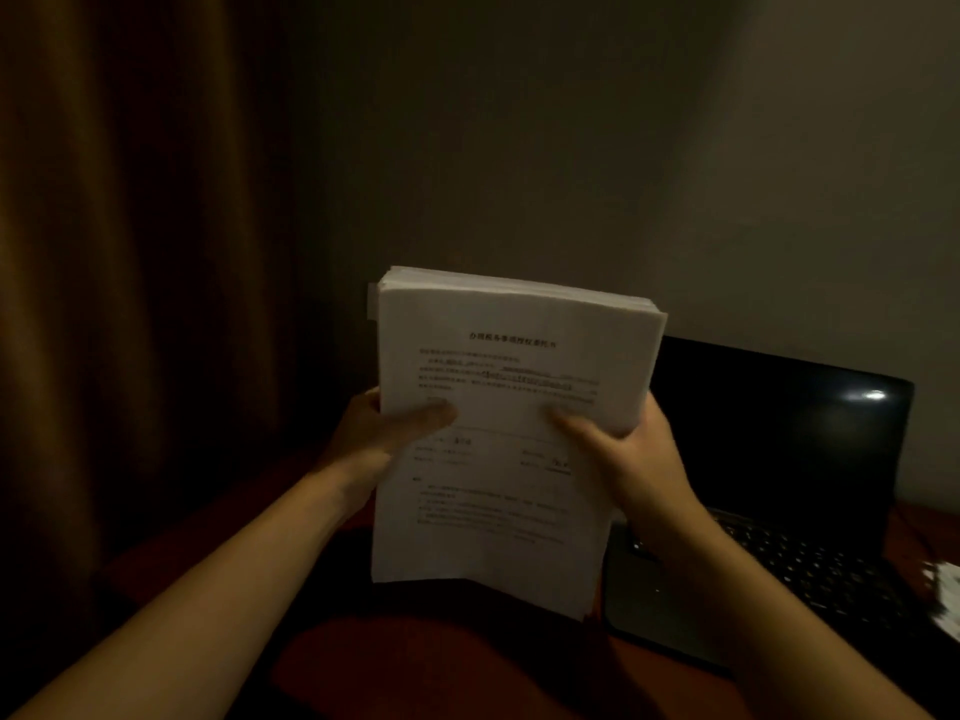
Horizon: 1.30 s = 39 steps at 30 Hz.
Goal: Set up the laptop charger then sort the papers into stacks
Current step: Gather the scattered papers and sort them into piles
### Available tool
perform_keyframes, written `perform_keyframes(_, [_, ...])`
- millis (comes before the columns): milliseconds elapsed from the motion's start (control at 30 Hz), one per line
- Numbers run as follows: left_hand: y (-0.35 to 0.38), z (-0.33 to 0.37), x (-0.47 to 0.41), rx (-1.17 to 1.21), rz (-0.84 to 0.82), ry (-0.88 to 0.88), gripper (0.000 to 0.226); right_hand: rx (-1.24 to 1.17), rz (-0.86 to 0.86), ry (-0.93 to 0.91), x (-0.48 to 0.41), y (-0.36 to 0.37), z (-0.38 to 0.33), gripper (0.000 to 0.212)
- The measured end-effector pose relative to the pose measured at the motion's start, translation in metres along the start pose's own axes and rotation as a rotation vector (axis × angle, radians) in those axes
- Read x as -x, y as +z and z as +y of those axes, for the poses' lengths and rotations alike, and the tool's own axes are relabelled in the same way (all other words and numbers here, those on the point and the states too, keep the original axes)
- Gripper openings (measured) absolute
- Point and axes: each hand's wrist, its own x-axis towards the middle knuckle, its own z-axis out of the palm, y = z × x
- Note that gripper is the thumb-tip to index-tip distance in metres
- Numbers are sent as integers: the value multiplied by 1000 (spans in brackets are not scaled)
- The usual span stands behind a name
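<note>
Gripping a thick stack of papers (498, 517) at mid-frame, both hands are closed on it. The left hand (387, 428) clasps the left edge with its thumb laid across the top sheet, and the right hand (626, 454) does the same on the right edge. The stack is held up off the red bench (415, 672), tilted toward the camera, printed top page showing (the text is too blurred to read). At the right of the frame an open laptop (779, 459) stands on the bench with a dark screen. No charger or cable can be made out in this dim light, so I cannot tell whether the charging step is finished. The sorting looks barely begun: the papers are one bundle in the hands, and no separate stacks show on the bench. A small white patch (944, 595) at the far right edge may be loose paper, but it is too cropped to say.
</note>
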Motion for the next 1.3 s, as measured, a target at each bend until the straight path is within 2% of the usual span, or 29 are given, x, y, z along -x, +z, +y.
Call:
perform_keyframes(100, [-1,-17,4,-15,-70,-46,64,59,-74,76,15,0,39,50])
perform_keyframes(267, [5,-30,10,-20,-40,-67,43,52,51,100,32,9,64,45])
perform_keyframes(400, [8,-30,15,31,-15,-96,29,47,84,86,32,11,67,41])
perform_keyframes(500, [9,-31,18,-9,18,-9,34,-36,76,105,29,12,63,38])
perform_keyframes(633, [8,-32,17,49,66,20,34,-116,67,109,25,14,65,36])
perform_keyframes(833, [1,-53,13,-39,76,-19,30,-36,65,109,28,18,80,36])
perform_keyframes(933, [-1,-49,8,-62,50,-66,30,82,17,80,15,14,70,32])
perform_keyframes(1000, [-9,-46,-2,-98,108,-63,50,148,-66,78,0,9,51,25])
perform_keyframes(1067, [-16,-35,-12,-93,199,-81,93,218,-181,83,-21,2,27,23])
perform_keyframes(1100, [-20,-28,-18,-94,255,-79,107,277,-245,81,-33,-2,16,24])
perform_keyframes(1200, [-34,7,-34,-190,387,18,118,546,-430,61,-63,-5,-15,26])
perform_keyframes(1300, [-55,36,-42,-509,336,177,131,837,-556,42,-81,6,-41,23])
